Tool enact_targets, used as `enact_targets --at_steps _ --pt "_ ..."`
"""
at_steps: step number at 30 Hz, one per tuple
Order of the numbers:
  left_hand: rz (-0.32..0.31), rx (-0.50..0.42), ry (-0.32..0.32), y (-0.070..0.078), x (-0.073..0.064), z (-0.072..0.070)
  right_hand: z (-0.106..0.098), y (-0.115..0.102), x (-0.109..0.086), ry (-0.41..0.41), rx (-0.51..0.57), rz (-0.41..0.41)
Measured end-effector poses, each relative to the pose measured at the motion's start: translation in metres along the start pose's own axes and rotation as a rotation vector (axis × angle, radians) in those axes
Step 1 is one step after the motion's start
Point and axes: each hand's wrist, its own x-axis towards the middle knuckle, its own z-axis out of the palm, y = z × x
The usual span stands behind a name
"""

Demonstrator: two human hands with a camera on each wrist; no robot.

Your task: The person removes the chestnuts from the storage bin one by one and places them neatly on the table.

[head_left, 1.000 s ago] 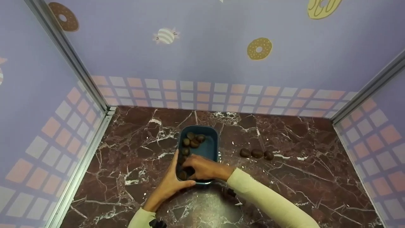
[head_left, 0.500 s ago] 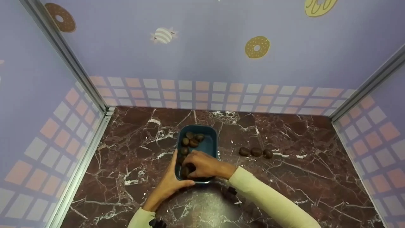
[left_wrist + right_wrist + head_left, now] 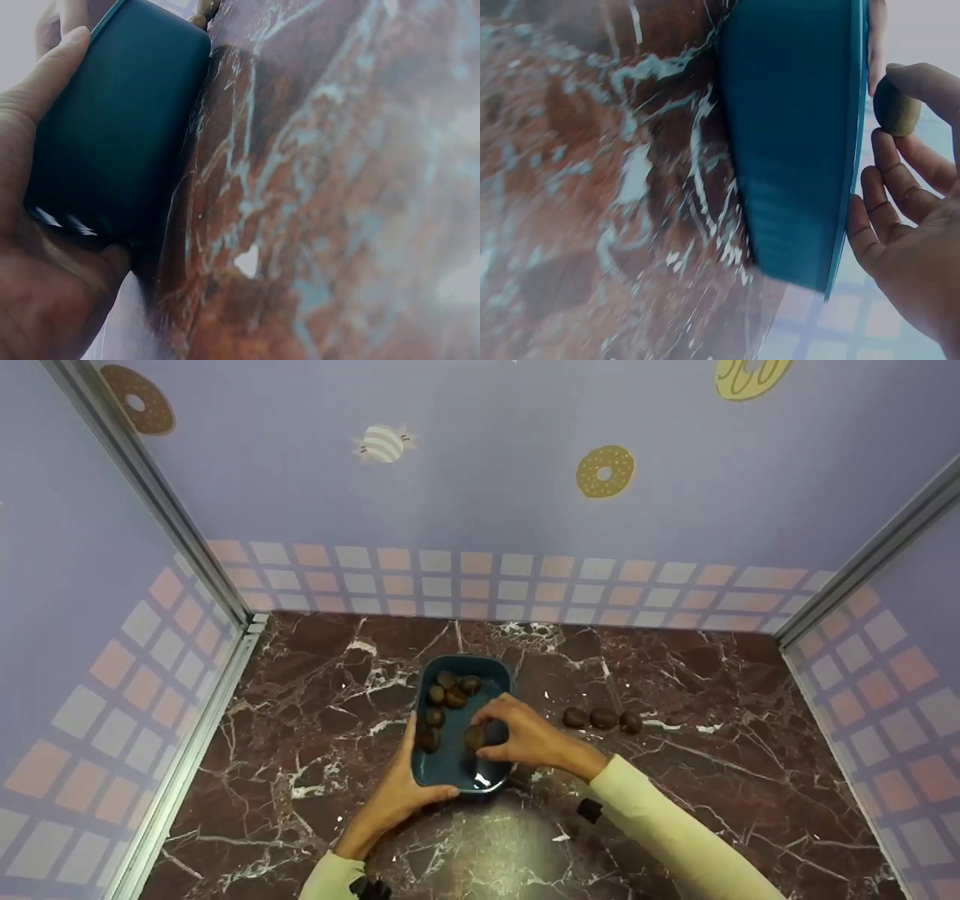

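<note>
A blue rectangular container point(image 3: 450, 765) stands on the marble-patterned surface. Several brown chestnuts point(image 3: 454, 697) lie in it along its left side and far end. My left hand point(image 3: 403, 787) grips its near left corner, thumb along the near side and fingers along the left wall. Over the container, my right hand point(image 3: 525, 735) pinches a single chestnut point(image 3: 475, 737) between thumb and fingertips. The right wrist view shows that chestnut above the rim, with the other fingers bent close to the container's wall. In the left wrist view the container's outer wall point(image 3: 124, 112) hides its contents.
Three more chestnuts point(image 3: 602, 718) sit in a row on the marble-patterned surface point(image 3: 712, 795), right of the container. A lilac wall point(image 3: 487, 495) with printed sweets closes off the back, and side panels stand at left and right.
My right hand has lifted a chestnut from the container's near left part and carried it to the right. The left hand keeps its grip on the container.
</note>
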Motion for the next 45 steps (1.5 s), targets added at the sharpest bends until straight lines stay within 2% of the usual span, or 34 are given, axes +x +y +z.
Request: enact_targets --at_steps 2,8,18,26,33,39,45 --pt "0.002 0.004 0.006 0.0 0.0 0.0 -0.004 0.004 -0.007 0.04 0.023 0.009" --pt "-0.059 0.068 0.038 0.001 -0.002 0.001 -0.016 0.014 -0.026 0.143 0.068 0.009" --pt "-0.091 0.117 0.065 0.002 -0.004 0.002 -0.04 0.029 -0.061 0.242 0.113 0.156" --pt "-0.093 0.14 0.068 0.003 -0.004 0.003 -0.052 0.048 -0.094 0.34 0.202 0.289" --pt "-0.083 0.144 0.069 0.001 -0.003 0.002 -0.062 0.063 -0.12 0.426 0.228 0.387" --pt "-0.076 0.169 0.068 0.001 -0.002 0.002 -0.069 0.069 -0.137 0.521 0.225 0.45" --pt "-0.066 0.156 0.076 0.001 -0.002 0.002 -0.077 0.086 -0.158 0.575 0.227 0.48"
